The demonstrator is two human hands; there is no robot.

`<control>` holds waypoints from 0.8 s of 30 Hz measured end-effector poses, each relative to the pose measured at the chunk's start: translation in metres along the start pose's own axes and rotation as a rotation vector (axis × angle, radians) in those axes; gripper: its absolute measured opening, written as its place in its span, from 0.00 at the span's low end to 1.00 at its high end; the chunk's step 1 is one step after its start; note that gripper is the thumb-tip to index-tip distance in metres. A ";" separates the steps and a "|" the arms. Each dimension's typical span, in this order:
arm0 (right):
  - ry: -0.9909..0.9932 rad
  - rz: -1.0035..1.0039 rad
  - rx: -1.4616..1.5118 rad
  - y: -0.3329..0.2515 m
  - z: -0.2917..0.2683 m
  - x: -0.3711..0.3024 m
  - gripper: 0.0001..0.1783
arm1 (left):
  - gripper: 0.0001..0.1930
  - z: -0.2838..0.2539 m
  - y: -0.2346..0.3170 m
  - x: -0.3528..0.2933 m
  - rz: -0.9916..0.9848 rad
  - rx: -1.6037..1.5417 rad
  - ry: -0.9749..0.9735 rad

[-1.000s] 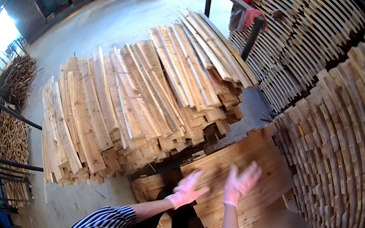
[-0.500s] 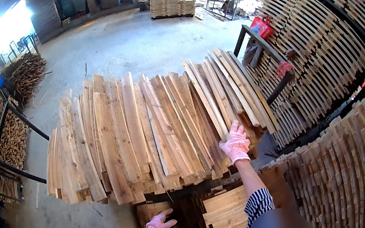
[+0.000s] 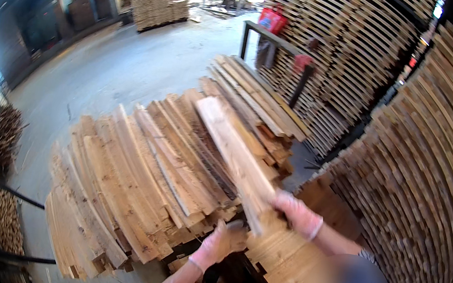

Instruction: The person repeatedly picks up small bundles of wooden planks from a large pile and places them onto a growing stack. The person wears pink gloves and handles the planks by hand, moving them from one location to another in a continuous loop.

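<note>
My right hand (image 3: 298, 213), in a pink-and-white knit glove, is closed round the near end of a pale wooden plank (image 3: 232, 147). The plank is tilted, its far part over the pile of wooden planks (image 3: 130, 185) in front of me. Just left of the plank's near end is my left hand (image 3: 218, 244), gloved the same way, with its fingers apart and nothing in them. Both hands are slightly smeared by motion. A lower layer of planks (image 3: 285, 257) lies under and beside my right hand.
Tall stacks of slats (image 3: 411, 171) rise close on the right and at the back right. A dark metal frame (image 3: 280, 43) stands beyond the pile, with a red bag (image 3: 272, 19) near it. At the left are heaped sticks (image 3: 2, 135) and dark rails (image 3: 16, 194). Concrete floor (image 3: 102, 62) stretches behind.
My right hand has taken hold of a plank and drawn it toward me, off the pile's right part. My left hand has come up beside the plank's near end. The view has shifted right.
</note>
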State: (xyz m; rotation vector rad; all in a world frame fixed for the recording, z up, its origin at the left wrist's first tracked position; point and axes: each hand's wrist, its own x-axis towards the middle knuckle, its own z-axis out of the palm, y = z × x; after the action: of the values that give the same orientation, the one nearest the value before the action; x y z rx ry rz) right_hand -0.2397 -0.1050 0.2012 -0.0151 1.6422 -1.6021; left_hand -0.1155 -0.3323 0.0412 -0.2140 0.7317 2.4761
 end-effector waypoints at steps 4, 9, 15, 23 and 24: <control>0.059 0.096 0.140 0.094 0.016 -0.110 0.43 | 0.53 0.046 0.018 0.071 0.130 -0.518 -0.322; -0.152 -0.172 -0.051 0.129 -0.020 -0.150 0.60 | 0.43 0.096 -0.007 0.100 0.239 -0.199 -0.043; 0.768 -0.420 -0.474 0.095 -0.040 -0.142 0.66 | 0.39 0.155 -0.029 0.150 0.052 0.206 -0.261; 0.912 -0.537 0.076 0.187 -0.097 -0.110 0.70 | 0.36 0.208 -0.085 0.204 0.077 0.667 -0.323; 0.950 -0.525 0.050 0.197 -0.095 -0.111 0.72 | 0.34 0.207 -0.089 0.213 -0.004 0.683 -0.280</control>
State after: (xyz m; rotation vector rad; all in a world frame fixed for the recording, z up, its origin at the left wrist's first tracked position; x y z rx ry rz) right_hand -0.1165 0.0698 0.0811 0.4345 2.4477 -2.2391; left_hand -0.2457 -0.0598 0.1113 0.3735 1.3754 2.0443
